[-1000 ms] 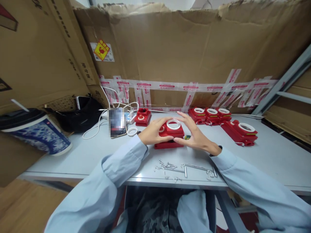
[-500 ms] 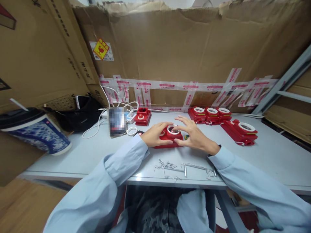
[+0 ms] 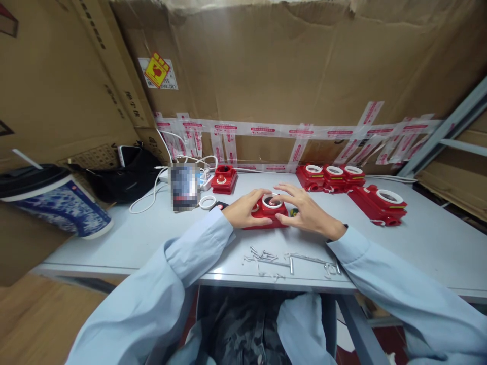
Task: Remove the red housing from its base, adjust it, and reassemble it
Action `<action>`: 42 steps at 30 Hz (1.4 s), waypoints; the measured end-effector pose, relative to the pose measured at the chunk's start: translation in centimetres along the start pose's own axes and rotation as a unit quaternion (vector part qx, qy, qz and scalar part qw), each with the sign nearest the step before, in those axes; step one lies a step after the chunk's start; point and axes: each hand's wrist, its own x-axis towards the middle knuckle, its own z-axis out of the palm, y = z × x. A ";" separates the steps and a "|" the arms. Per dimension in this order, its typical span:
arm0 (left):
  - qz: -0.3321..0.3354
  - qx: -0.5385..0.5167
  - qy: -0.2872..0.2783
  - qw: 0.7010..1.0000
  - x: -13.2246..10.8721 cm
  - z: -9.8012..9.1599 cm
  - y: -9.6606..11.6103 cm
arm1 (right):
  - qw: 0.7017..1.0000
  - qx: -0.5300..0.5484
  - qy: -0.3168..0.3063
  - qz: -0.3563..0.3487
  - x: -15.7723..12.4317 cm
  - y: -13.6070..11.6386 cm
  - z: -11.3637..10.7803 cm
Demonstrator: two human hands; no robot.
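A red housing (image 3: 269, 213) lies on the grey table between my hands, with a white ring (image 3: 271, 207) around its round opening. My left hand (image 3: 244, 210) grips the housing's left side, thumb along the front and fingers behind. From the right, my right hand (image 3: 307, 210) has its thumb at the housing's front and its index finger over the ring's right side; its other fingers are spread. The inside of the opening is partly covered by fingers. Closer to the table's edge are several loose screws (image 3: 262, 253) and two L-shaped hex keys (image 3: 291, 264).
Several red housings with white rings (image 3: 334, 177) stand at the right. Another red housing (image 3: 224, 180) without a white ring, a loose white ring (image 3: 207, 203) and white cables (image 3: 154, 198) are left of centre. A large blue cup (image 3: 64, 210) stands far left. Cardboard (image 3: 258, 71) rises behind.
The camera view has shifted slightly. Both hands stay around the red housing, with very little change in the fingers.
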 end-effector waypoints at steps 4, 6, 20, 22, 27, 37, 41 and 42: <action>0.000 -0.004 -0.001 1.000 0.1 -0.1 0.0 | 1.000 0.021 0.003 -0.004 0.0 0.2 0.2; -0.003 -0.007 -0.007 1.000 0.1 -0.1 0.1 | 0.999 0.048 -0.001 -0.010 -0.1 0.3 0.2; -0.080 0.068 -0.080 0.991 0.3 -0.3 0.6 | 0.980 0.188 -0.055 -0.024 0.2 1.3 -0.3; -0.081 0.089 -0.097 0.988 0.4 -0.4 0.8 | 0.977 0.205 -0.055 -0.006 0.2 1.4 -0.2; -0.067 0.099 -0.109 0.987 0.7 -0.7 1.1 | 0.959 0.272 -0.069 0.035 -0.1 1.9 0.3; -0.095 0.080 -0.091 0.988 0.4 -0.2 1.4 | 0.967 0.242 -0.077 0.035 0.5 2.5 0.4; -0.085 -0.050 -0.087 0.991 0.2 -0.4 0.5 | 0.972 0.220 -0.069 0.038 0.5 2.4 0.3; -0.094 -0.094 -0.091 0.987 0.2 -0.6 0.3 | 0.974 0.214 -0.068 0.039 0.5 2.3 0.3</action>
